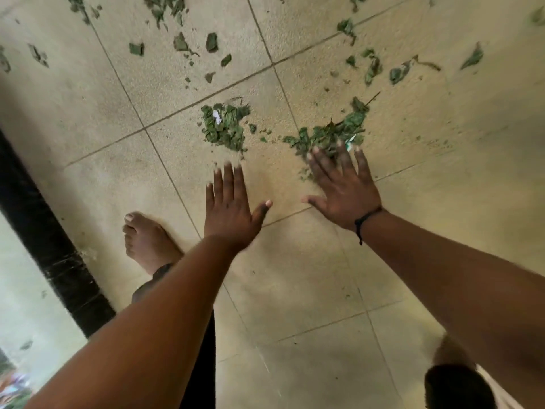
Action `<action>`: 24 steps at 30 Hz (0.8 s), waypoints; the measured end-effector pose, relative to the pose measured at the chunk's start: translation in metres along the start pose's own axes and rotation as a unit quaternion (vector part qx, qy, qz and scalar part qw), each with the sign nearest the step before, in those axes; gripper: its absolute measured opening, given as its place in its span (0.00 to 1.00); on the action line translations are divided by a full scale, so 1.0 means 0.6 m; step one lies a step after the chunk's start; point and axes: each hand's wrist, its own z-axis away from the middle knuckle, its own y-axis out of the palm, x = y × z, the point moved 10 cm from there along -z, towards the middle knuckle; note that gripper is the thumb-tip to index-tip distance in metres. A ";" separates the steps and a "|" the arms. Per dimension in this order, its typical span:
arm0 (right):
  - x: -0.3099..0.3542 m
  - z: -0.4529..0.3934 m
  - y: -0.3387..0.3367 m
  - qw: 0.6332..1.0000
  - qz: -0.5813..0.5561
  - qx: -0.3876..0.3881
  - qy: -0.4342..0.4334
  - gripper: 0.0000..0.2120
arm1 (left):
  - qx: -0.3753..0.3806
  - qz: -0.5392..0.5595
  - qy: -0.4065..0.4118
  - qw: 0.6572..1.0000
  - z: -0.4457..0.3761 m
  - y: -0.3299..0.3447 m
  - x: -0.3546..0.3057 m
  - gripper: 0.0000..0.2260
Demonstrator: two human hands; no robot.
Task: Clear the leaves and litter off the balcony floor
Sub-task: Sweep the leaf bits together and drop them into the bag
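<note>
Both hands are stretched out flat with straight, spread fingers and hold nothing: the left hand (228,206) is just below a small heap of leaves (223,125), and the fingertips of the right hand (343,187) reach into a second heap (330,134). The heaps lie near each other on the tiled floor (295,290), with a white scrap (217,117) in the left one. More loose leaves (211,42) are scattered farther away, and a bare foot (146,240) stands beside a black strip (50,246).
</note>
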 end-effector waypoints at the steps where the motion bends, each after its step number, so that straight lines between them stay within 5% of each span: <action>1: -0.003 0.029 -0.019 1.000 -0.009 -0.009 -0.021 0.39 | 0.026 0.014 -0.003 1.000 0.030 0.013 -0.007 0.40; 6: -0.065 0.169 -0.091 0.997 -0.061 0.052 0.012 0.33 | 0.121 0.034 0.036 0.991 0.150 -0.010 -0.054 0.44; 12: -0.178 0.126 -0.071 0.953 -0.170 0.128 0.216 0.36 | 0.038 0.041 0.016 0.998 0.035 -0.111 -0.030 0.45; 20: -0.446 -0.065 -0.063 0.864 -0.293 -0.038 0.408 0.36 | -0.129 0.144 -0.126 0.973 -0.186 -0.142 0.028 0.46; 24: -0.560 -0.125 -0.040 0.829 -0.367 -0.035 0.420 0.41 | -0.170 0.167 -0.195 0.951 -0.224 -0.129 0.080 0.46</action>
